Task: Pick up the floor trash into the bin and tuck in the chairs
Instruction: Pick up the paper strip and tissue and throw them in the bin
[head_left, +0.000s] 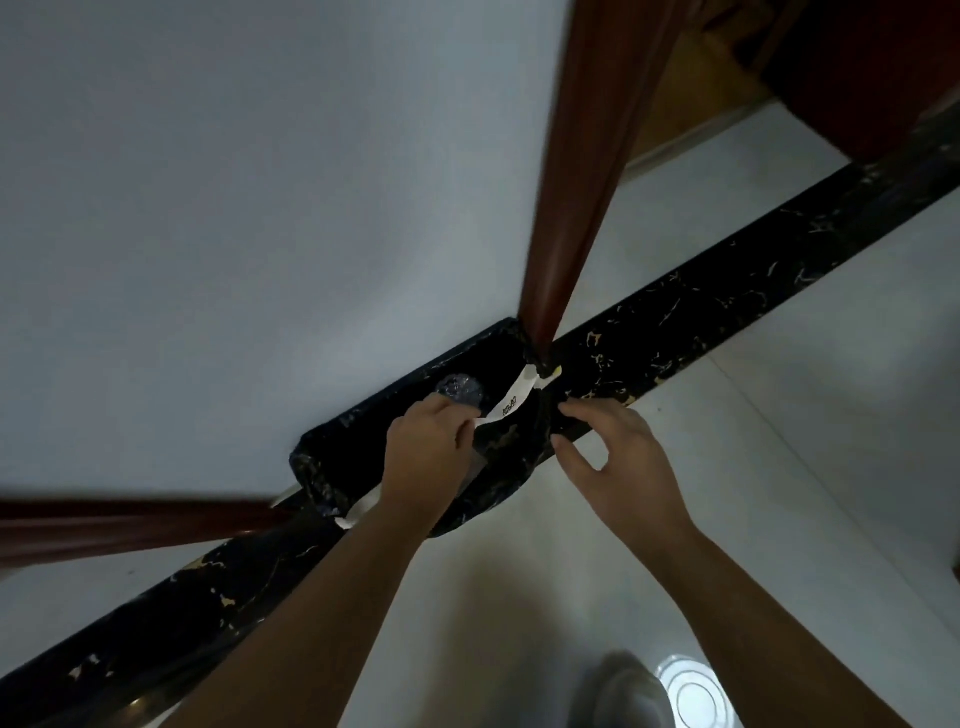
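paper strip (508, 407), head view: it hung over the mouth of the black-bagged bin (314, 462) at frame centre. its long axis ran from the left hand (431, 452) up and right toward the bin's far corner by the brown wooden post (566, 208). the left hand was nearer, pinching the strip's lower end, wrist over the near rim. crumpled foil (460, 392) lay inside, just left of the strip. the right hand (618, 462) hovered at the bin's right edge, thumb and forefinger parted, gripping nothing i could see. i judged a straight drop would land it.

The left hand (431, 447) hides part of the bin (318, 464).
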